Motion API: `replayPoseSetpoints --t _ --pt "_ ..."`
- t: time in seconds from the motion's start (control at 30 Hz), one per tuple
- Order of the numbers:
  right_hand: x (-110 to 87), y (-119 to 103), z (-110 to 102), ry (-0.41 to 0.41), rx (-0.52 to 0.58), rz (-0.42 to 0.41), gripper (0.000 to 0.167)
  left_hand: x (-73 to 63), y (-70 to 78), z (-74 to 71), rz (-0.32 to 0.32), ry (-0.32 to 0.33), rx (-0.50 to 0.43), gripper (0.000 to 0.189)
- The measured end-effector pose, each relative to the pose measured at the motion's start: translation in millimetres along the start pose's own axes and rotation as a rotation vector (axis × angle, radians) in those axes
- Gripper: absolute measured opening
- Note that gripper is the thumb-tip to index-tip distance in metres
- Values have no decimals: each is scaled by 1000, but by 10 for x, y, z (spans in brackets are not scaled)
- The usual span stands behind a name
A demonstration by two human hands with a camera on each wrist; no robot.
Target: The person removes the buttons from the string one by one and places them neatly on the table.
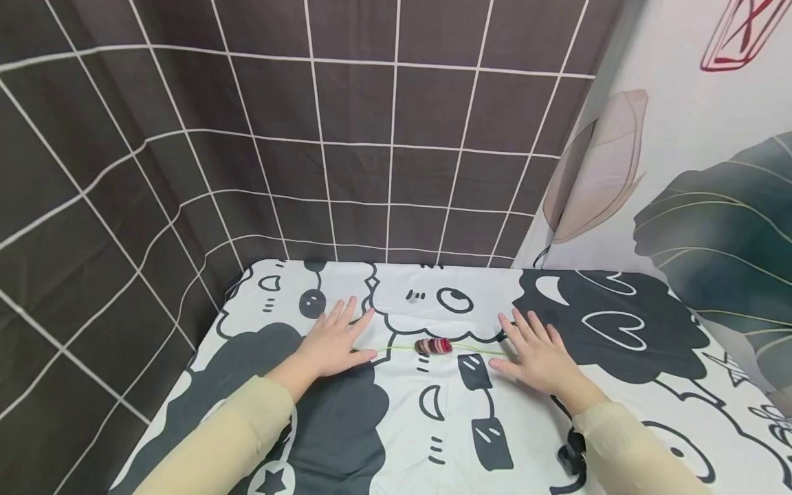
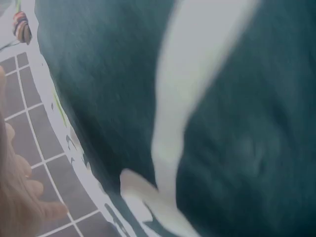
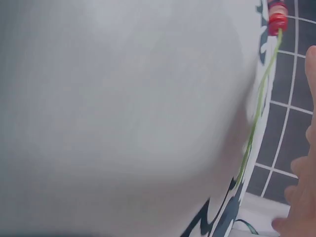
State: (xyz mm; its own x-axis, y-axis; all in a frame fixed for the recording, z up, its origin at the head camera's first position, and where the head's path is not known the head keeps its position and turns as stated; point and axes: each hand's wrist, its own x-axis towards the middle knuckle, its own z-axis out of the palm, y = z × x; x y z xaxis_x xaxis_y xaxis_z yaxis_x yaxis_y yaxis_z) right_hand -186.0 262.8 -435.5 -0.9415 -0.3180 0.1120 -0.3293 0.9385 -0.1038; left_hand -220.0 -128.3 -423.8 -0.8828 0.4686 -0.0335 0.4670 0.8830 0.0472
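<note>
A short row of red, pink and dark beads (image 1: 433,346) lies on the printed cloth (image 1: 445,440), threaded on a thin green cord (image 1: 473,348) that runs out at both ends. To its left, my left hand (image 1: 334,346) is spread palm down, thumb by the cord's left end. My right hand (image 1: 540,354) lies likewise on the other side, its thumb near the cord's right end. Neither hand grips anything. The left wrist view catches the beads (image 2: 21,27) at its top left corner. In the right wrist view the green cord (image 3: 256,111) trails down from the red beads (image 3: 277,17).
A dark curtain with a white grid (image 1: 353,165) hangs behind and to the left of the table. On the right hangs a pale curtain with leaf prints (image 1: 718,227). A black object (image 1: 572,450) lies beside my right sleeve.
</note>
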Motion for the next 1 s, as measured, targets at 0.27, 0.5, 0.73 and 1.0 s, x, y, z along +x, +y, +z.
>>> replayPoseSetpoints --t 0.27,0.5,0.73,1.0 --pt "58 -92 -14 37 146 -12 91 47 7 16 3 -11 -186 81" --pt "90 -119 -14 64 195 -81 93 59 52 -21 69 17 -225 79" --pt "98 -147 -21 45 266 -90 93 51 84 -43 91 -17 -335 77" --pt "91 -179 -36 33 330 -59 86 73 99 -21 55 -3 -485 78"
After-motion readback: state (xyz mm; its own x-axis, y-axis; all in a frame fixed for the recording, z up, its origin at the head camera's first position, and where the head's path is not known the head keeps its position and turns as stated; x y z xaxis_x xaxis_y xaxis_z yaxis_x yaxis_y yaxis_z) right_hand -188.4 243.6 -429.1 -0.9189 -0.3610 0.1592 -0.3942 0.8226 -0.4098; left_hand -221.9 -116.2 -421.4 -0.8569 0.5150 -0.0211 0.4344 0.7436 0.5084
